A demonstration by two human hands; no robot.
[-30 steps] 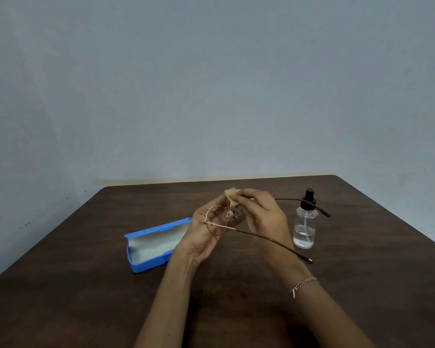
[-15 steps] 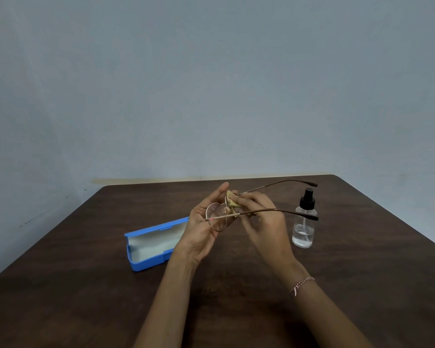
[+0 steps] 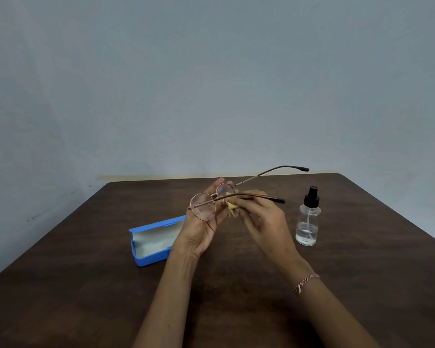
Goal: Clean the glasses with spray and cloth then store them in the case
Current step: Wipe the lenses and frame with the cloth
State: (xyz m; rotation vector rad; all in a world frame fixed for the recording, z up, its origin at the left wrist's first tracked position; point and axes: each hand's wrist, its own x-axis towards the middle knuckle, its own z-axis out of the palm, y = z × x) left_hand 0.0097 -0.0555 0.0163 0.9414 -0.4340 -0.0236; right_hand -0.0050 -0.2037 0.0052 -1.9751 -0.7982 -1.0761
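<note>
Dim, even light; right hand [image 3: 266, 219] motion-blurred, wide-angle bending at edges.

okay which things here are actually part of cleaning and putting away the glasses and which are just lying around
Part of the job:
round metal-framed glasses
crumpled yellow cloth
clear spray bottle with black pump
open blue glasses case

Just there:
dark wooden table
braided wrist bracelet

Blue case [image 3: 151, 257], seemingly yellowish cloth [image 3: 232, 212]

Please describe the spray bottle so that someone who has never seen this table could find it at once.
On the dark wooden table, look to the right of the person's right hand. There the spray bottle stands upright and alone. It is the only clear thing with a black pump top and a little liquid inside; the case on the other side is blue and lies open.
</note>
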